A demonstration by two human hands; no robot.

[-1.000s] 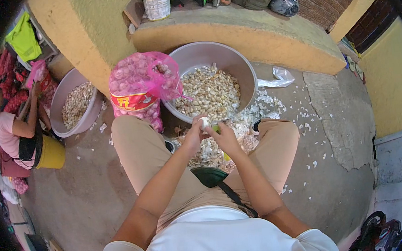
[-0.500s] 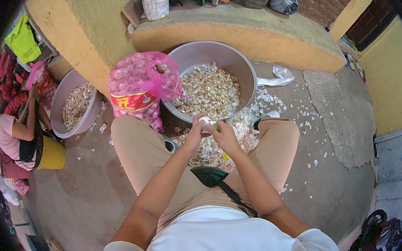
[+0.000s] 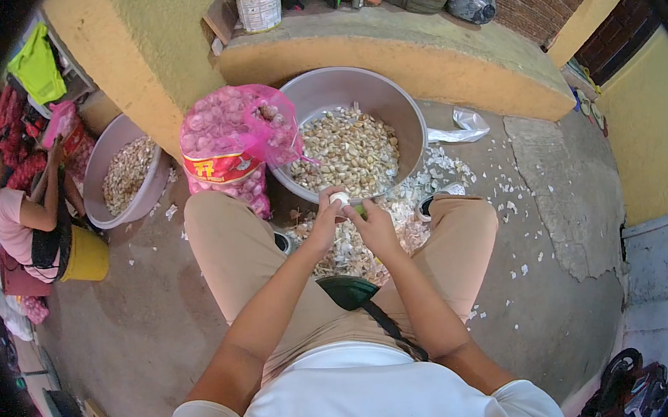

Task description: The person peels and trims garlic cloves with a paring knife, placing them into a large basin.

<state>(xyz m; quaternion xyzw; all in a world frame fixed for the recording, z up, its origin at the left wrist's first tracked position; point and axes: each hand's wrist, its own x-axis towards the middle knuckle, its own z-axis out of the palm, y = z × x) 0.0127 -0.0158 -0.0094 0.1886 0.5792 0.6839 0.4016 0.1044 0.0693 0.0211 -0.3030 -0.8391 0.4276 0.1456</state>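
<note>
Left fingers (image 3: 327, 196) hold garlic (image 3: 339, 198) near sack (image 3: 221, 123) marked "77"

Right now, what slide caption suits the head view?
Left hand holding garlic, right hand a green item, before a tub of cloves.

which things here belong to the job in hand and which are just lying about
Seemingly in the job:
pale garlic bulb, left hand
small green item, mostly hidden, right hand
large basin with garlic cloves
pink net bag
peel scraps

Apparently just lying about:
white bucket
silvery sheet
yellow-green cloth
</note>
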